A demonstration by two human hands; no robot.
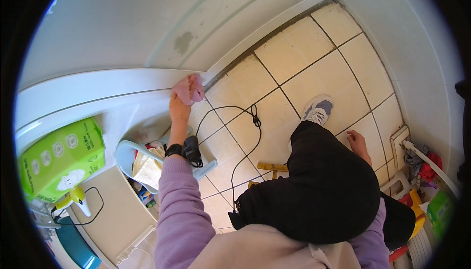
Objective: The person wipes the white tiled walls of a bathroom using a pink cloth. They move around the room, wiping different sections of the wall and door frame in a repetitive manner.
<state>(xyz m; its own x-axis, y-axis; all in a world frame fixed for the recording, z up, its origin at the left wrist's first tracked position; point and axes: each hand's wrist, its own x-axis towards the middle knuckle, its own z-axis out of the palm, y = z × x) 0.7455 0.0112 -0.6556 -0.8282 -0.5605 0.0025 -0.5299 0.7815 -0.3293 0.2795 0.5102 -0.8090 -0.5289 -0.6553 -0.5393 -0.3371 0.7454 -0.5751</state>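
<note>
My left hand (179,111) grips a crumpled pink cloth (187,89) and holds it against the white door frame (154,80), at the low corner where the frame meets the floor. The cloth covers most of the fingers. Above it rises a white door panel (235,18) with grey patches on its surface. My right hand (358,145) hangs beside my bent knee in black trousers (331,180), its fingers loosely curled and nothing visible in them. Beneath that hand is the cream tiled floor (316,74).
A black cable (232,180) loops over the tiles. Left of me stand a light blue basin (125,155) holding cloths, a green wipes pack (66,158) and a yellow hairdryer (76,197). A yellow wooden stool (272,166) is partly under me. At right, a mop handle (423,155) leans.
</note>
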